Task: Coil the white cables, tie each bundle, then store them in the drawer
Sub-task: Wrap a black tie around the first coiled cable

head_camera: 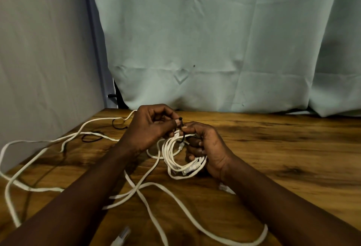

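I saw the white cable bundle in the middle of my view, held just above the worktop. It was wound into a few round loops. Some of its plugs sat at the bottom of the loops.

The right hand held the bundle. Its fingers were curled round the right side of the loops, and its thumb tip was just beside a black tie. The black tie went round the top of the loops and stuck up between the two hands. It had a little knob at its top end. The left hand pinched the tie near that top end, with its fingers curled in.

Loose white cables lay in big messy curves on the worktop, to the left and close to me. One of them ran under the left arm. Two more thin black ties lay on the worktop, far to the left, near the loose white cables. A small plug lay just beside the right wrist. Another plug end showed at the bottom edge, too blurry to see well.

The worktop was brown wood with dark streaks. Behind it hung a pale green curtain, and a grey wall stood on the left.
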Tool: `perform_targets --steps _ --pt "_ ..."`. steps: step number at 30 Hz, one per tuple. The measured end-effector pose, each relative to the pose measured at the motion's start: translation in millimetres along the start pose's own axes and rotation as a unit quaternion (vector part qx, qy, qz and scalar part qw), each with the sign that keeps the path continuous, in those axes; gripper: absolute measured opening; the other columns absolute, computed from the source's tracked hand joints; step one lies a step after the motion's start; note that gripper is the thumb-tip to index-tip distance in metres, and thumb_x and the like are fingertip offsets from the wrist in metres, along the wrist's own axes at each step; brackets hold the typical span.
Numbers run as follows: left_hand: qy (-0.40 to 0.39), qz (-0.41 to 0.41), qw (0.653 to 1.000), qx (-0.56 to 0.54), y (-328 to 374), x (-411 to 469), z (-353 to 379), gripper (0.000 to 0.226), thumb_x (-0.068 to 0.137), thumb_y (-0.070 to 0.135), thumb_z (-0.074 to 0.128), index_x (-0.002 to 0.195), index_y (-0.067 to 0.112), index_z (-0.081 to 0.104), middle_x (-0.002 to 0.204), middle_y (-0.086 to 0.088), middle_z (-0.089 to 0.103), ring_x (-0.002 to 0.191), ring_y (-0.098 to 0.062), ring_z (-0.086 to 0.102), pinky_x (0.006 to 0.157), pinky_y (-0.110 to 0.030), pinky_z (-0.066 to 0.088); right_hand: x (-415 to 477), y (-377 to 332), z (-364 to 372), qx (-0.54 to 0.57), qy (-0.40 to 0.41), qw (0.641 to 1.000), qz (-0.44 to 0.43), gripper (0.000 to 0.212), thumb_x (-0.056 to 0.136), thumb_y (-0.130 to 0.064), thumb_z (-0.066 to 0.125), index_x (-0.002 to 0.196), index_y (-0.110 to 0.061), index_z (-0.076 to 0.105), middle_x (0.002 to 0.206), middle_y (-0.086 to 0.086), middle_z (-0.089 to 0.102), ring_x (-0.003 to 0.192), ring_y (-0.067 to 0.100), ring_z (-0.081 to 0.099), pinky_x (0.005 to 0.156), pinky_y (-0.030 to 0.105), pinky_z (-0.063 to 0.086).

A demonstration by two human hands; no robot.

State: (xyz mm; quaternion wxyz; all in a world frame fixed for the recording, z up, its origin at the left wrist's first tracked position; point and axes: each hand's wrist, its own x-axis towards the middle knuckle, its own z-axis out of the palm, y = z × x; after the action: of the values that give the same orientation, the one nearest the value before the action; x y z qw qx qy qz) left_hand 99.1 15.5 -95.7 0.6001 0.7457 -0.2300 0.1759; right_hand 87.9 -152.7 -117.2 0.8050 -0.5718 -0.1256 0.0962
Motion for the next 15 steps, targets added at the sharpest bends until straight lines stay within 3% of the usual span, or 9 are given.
perform_targets --steps 12,15 --pt "-0.008 0.003 1.000 0.015 -0.1 -1.6 0.1 0.005 0.089 0.001 0.073 0.094 0.001 0.074 0.077 -0.021 0.071 0.062 -0.022 0.064 0.058 -0.027 0.056 0.2 0.0 -1.2 0.000 0.000 1.000 0.002 0.035 0.094 -0.011 0.052 0.065 -0.018 0.070 0.046 -0.008 0.027 0.034 0.007 0.021 0.046 0.026 0.027" --pt "-0.023 0.023 0.999 0.043 -0.3 -0.6 -1.8 0.005 0.089 0.001 0.074 0.092 0.004 0.075 0.077 -0.016 0.073 0.064 -0.028 0.067 0.061 -0.036 0.057 -0.3 -0.6 -1.3 0.002 0.001 1.000 0.004 0.033 0.094 -0.012 0.052 0.067 -0.017 0.070 0.046 -0.008 0.027 0.034 0.007 0.021 0.045 0.025 0.028"
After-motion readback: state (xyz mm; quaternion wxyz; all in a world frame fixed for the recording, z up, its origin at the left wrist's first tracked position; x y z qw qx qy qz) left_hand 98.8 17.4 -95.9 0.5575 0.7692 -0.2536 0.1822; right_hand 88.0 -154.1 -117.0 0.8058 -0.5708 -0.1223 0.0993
